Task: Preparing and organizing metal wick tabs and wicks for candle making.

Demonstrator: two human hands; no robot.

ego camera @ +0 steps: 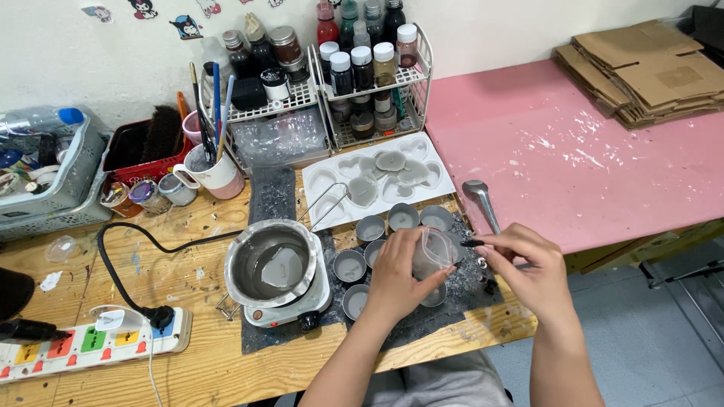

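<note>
Left hand (394,273) is wrapped around a small clear plastic bag (433,252), fingers closed on it and holding its mouth up over the cluster of little round metal tins (367,265). Right hand (528,265) is pinched shut on a thin dark stick-like tool (472,243), tip aimed right at the bag opening. I can't tell what's inside the bag, it's too clear and small.

For this bit I'd say keep the bag steady and low over the dark mat (445,301), and work the tool in with small moves, since the tins sit touching each other right under both hands and would tip easily. Several of them already hold something pale grey, so a bump would be messy.

Just left of the tins is a steel melting pot (271,264) on a small white hotplate (290,307), with a pale lump sitting in the pot. Its wire handle sticks out toward the white heart-shaped mould tray (377,181), so that's the thing to keep an elbow away from. A metal spoon (481,200) lies just beyond the right hand on the pink tabletop (573,151). The power strip (90,343) and black cord sit off to the left. Further back are the brush mug (215,169), the wire racks of bottles (369,68) and some flattened cardboard (648,71).
</note>
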